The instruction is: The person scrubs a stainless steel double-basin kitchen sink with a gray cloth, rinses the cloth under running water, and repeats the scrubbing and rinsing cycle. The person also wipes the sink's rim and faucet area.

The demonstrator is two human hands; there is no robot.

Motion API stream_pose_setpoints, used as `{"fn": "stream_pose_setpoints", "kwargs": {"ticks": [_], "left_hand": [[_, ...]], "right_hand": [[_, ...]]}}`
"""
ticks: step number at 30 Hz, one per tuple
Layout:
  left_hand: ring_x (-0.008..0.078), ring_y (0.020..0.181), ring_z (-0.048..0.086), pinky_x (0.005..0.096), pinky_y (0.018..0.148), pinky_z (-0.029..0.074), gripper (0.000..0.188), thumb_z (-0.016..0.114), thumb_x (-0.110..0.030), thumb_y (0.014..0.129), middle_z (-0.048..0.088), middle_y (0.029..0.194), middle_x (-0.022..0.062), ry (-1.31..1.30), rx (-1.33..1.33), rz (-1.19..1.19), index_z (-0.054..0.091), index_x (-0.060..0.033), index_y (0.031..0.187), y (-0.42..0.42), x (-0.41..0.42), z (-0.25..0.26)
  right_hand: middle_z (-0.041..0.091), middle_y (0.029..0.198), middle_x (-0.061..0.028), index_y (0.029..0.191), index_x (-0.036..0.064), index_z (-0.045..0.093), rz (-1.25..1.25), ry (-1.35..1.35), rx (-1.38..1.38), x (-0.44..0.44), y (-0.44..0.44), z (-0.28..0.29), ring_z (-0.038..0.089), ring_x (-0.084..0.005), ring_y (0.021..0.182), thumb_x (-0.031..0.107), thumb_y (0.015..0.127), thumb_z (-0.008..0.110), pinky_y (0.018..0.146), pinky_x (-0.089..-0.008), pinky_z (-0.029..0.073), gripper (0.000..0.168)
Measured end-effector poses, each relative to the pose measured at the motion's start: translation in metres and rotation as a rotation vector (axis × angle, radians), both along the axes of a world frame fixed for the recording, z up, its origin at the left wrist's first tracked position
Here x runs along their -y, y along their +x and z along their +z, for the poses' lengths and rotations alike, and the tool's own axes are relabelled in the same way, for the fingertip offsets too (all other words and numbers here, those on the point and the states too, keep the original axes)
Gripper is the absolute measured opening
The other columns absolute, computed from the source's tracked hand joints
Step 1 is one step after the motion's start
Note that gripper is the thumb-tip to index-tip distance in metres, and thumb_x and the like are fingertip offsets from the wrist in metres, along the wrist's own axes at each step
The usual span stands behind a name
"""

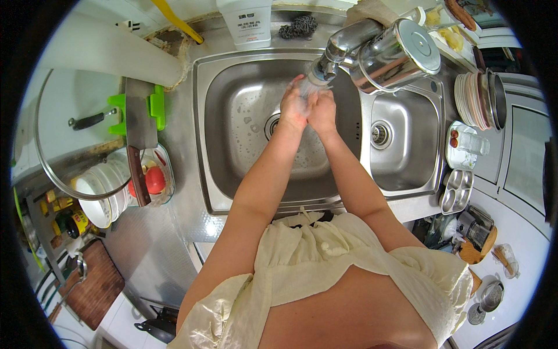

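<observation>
Both hands meet under the running faucet (331,56), over the large basin (235,157) of a stainless steel sink. My left hand (291,107) is raised with its palm side turned inward. Against it, my right hand (323,109) has its fingers curled. A white stream of water (307,90) runs over the fingers and blurs them, so I cannot tell whether anything lies between the hands. Below my left wrist, the drain (273,125) is partly covered by the forearm. Water drops dot the basin's floor.
A metal cylinder (392,56) is fitted by the faucet. Behind the sink stand a white detergent jug (246,26) and a steel scrubber (298,28). A cleaver (140,118) hangs in a green holder on the left. Stacked plates (468,99) stand right of the small basin (405,161).
</observation>
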State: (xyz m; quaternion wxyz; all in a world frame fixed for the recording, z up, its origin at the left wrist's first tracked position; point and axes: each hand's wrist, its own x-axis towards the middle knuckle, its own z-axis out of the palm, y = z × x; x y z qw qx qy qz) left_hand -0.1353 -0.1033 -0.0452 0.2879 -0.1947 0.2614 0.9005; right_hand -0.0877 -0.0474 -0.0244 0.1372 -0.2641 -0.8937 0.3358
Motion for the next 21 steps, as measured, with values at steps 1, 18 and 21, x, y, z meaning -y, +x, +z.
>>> {"fn": "stream_pose_setpoints", "kwargs": {"ticks": [1,18,21], "left_hand": [[0.0241,0.097,0.052,0.0395,0.084,0.045,0.019,0.042,-0.018,0.092,0.054,0.098,0.0092,-0.030,0.020,0.004,0.050,-0.0053,0.105,0.001,0.001,0.002],[0.0186,0.062,0.041,0.0355,0.065,0.040,0.025,0.047,-0.030,0.090,0.045,0.073,0.0018,-0.054,0.297,-0.004,0.044,-0.0110,0.074,-0.020,0.016,0.019],[0.0183,0.066,0.045,0.0383,0.072,0.041,0.024,0.053,-0.029,0.086,0.046,0.070,0.0017,0.040,0.334,0.088,0.045,-0.0104,0.074,-0.020,0.020,0.017]], "right_hand": [[0.057,0.085,-0.0261,0.081,-0.004,0.058,0.035,0.020,0.047,-0.001,0.000,-0.001,0.053,-0.0412,0.084,0.021,0.085,0.046,0.076,-0.0454,0.044,0.028],[0.058,0.065,-0.0164,0.082,0.000,0.057,-0.237,-0.557,0.298,-0.007,-0.018,-0.014,0.056,-0.0328,0.056,0.023,0.087,0.045,0.051,-0.0377,0.044,0.027],[0.056,0.066,-0.0106,0.083,0.000,0.058,-0.435,-1.065,0.259,-0.017,-0.027,-0.014,0.054,-0.0207,0.056,0.028,0.087,0.049,0.045,-0.0293,0.042,0.030]]}}
